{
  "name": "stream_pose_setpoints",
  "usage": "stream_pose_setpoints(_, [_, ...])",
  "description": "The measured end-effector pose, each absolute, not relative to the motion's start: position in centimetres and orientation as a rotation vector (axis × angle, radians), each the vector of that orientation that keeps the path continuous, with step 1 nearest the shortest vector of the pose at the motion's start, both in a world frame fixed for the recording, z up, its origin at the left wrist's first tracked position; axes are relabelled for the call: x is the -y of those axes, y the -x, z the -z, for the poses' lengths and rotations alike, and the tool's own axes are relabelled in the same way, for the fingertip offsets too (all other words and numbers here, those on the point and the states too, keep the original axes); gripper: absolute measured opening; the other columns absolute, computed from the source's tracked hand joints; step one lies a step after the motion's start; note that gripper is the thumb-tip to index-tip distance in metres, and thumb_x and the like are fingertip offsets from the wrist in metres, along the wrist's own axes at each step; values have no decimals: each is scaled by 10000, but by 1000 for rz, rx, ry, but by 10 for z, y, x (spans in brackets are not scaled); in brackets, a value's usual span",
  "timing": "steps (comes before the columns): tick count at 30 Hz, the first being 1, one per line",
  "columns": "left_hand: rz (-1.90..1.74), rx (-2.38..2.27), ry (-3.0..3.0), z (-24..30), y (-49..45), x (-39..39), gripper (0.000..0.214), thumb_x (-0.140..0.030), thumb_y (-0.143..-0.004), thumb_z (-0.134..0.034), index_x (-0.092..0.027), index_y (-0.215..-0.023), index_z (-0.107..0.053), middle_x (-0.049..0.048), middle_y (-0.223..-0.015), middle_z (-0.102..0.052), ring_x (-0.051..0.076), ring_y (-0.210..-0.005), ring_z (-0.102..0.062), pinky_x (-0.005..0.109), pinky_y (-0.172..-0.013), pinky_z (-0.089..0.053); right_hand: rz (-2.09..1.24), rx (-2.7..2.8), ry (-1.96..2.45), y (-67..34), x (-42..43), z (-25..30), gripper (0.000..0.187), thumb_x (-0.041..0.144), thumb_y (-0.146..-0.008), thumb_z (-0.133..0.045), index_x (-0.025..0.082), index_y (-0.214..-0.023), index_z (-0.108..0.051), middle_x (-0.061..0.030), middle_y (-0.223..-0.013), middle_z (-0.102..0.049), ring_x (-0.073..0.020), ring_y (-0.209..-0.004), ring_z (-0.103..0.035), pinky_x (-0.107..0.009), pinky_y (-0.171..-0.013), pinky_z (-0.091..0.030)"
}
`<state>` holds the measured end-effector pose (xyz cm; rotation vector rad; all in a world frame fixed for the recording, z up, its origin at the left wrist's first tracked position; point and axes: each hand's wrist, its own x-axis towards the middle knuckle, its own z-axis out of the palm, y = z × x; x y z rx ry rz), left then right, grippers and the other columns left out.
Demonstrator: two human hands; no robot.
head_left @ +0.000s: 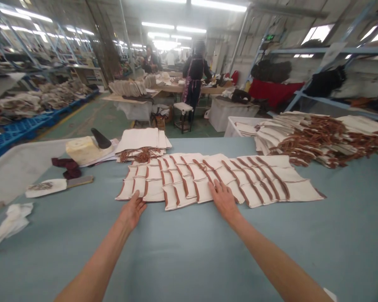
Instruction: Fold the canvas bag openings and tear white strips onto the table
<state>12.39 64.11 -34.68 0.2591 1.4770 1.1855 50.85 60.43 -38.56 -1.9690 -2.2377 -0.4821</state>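
Cream fabric pieces edged with brown strips [201, 180] lie in overlapping, fanned rows on the blue-grey table [189, 256]. My left hand [132, 211] rests with its fingertips on the lower left corner of these rows. My right hand [224, 202] lies flat on the middle of them, fingers apart. Neither hand grips anything. Behind the rows sits a stack of cream panels [141, 140], with a tangle of brown strips [141, 156] at its front. A larger pile of similar pieces [321, 140] lies at the right.
On the left of the table lie a cream padding roll [85, 150], a dark blade-shaped object [101, 138], dark red cloth [66, 167], a white-faced handled tool [45, 187] and crumpled white cloth [11, 222]. A co-worker [195, 71] stands beyond, among benches and shelving.
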Motion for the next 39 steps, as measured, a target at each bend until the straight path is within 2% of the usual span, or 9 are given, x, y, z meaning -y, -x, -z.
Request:
stream_pose_setpoints(5, [-1151,-1624,-210,361,-126,-659,276,-304,-1020,-735,-163,-1254,-695,87,-1225,-737,229,-986,-743,409,-826,-665,447,2262,2008,-510,-606,399,614,39,-1012,-468,224,-1592,-549,-222,-1613,-549,-397,-1344,-576,-543,-1038,-504])
stream_pose_setpoints(8, [-1153,-1665,-203,363,-128,-661,273,-306,-1022,-733,-163,-1251,-694,84,-1208,-738,221,-962,-743,395,-804,-666,411,2275,2028,-511,-608,403,595,59,-1022,-526,242,-1588,-547,-207,-1600,-560,-372,-1320,-597,-524,-1039,-529])
stream_pose_setpoints(13, [-1193,-1654,-204,357,-133,-643,239,-315,-1028,-728,-155,-1204,-704,64,-1121,-751,191,-871,-740,351,-737,-659,367,2303,2030,-511,-606,397,418,291,-1065,-670,231,-1473,-605,-121,-1472,-627,-283,-1228,-670,-500,-1030,-590])
stream_pose_setpoints(17, [-1220,-1641,-190,353,-132,-609,216,-294,-1026,-730,-152,-1187,-705,56,-1097,-748,180,-843,-732,332,-713,-653,366,2331,1998,-509,-586,391,345,313,-1070,-672,226,-1404,-646,-113,-1406,-660,-253,-1163,-696,-460,-986,-620])
stream_pose_setpoints(20, [-1243,-1625,-166,352,-123,-565,206,-274,-1027,-727,-152,-1191,-702,57,-1105,-746,179,-846,-731,328,-711,-652,358,2366,1956,-502,-554,390,364,205,-1060,-657,233,-1423,-646,-118,-1427,-666,-257,-1184,-694,-437,-983,-621])
stream_pose_setpoints(25, [-1250,-1644,-78,348,-89,-461,146,-217,-1024,-722,-144,-1148,-703,45,-1072,-742,172,-838,-730,314,-705,-652,318,2418,1865,-468,-471,391,580,-27,-967,-552,277,-1444,-680,-155,-1449,-699,-300,-1223,-688,-389,-947,-623])
stream_pose_setpoints(32, [-1245,-1744,64,328,-17,-301,66,-182,-1021,-720,-135,-1067,-715,41,-1038,-763,172,-844,-750,314,-719,-659,205,2507,1693,-392,-322,374,588,-53,-903,-574,257,-1378,-728,-175,-1370,-737,-323,-1128,-726,-393,-858,-639])
stream_pose_setpoints(36, [-1227,-1797,72,312,27,-221,24,-158,-1012,-723,-137,-1007,-734,35,-997,-793,188,-871,-775,364,-801,-674,129,2538,1680,-345,-243,358,591,-49,-870,-626,263,-1363,-719,-170,-1298,-747,-308,-1023,-742,-368,-768,-654])
stream_pose_setpoints(39, [-1213,-1845,52,302,60,-174,116,-104,-1001,-697,-138,-893,-724,14,-875,-793,189,-827,-786,395,-849,-685,66,2539,1725,-306,-193,348,560,-43,-852,-662,251,-1324,-727,-168,-1246,-750,-304,-962,-750,-378,-733,-670])
